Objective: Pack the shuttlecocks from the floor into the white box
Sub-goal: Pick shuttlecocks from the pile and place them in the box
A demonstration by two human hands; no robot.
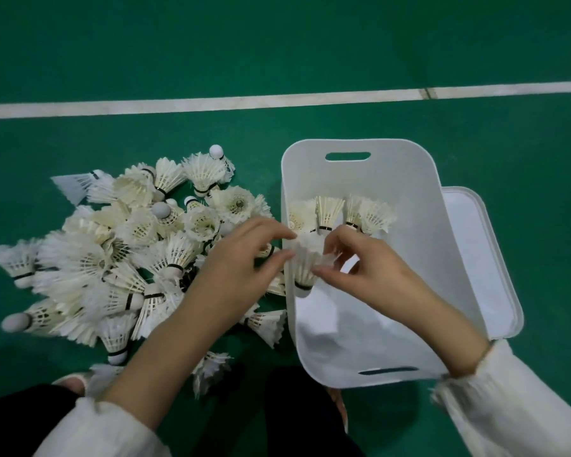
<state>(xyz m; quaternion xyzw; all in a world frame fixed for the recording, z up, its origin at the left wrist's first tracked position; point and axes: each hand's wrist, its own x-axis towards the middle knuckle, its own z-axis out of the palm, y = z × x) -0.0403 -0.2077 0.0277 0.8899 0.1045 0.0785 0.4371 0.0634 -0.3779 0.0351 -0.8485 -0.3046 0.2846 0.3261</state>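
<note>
A heap of white feather shuttlecocks [119, 258] lies on the green floor at the left. To its right stands the white box [409, 192], with several shuttlecocks [340, 214] lined up along its far wall. Over the box's left rim, both hands hold one shuttlecock [305, 263], its cork end pointing down toward me. My left hand [241, 258] pinches its feathers from the left between thumb and fingers. My right hand [363, 262] pinches the feathers from the right.
The box's white lid [488, 258] lies flat on the floor behind the box's right side. A white court line [277, 100] crosses the floor farther away. My dark trousers and a shoe [70, 382] show at the bottom edge, with a few shuttlecocks next to them.
</note>
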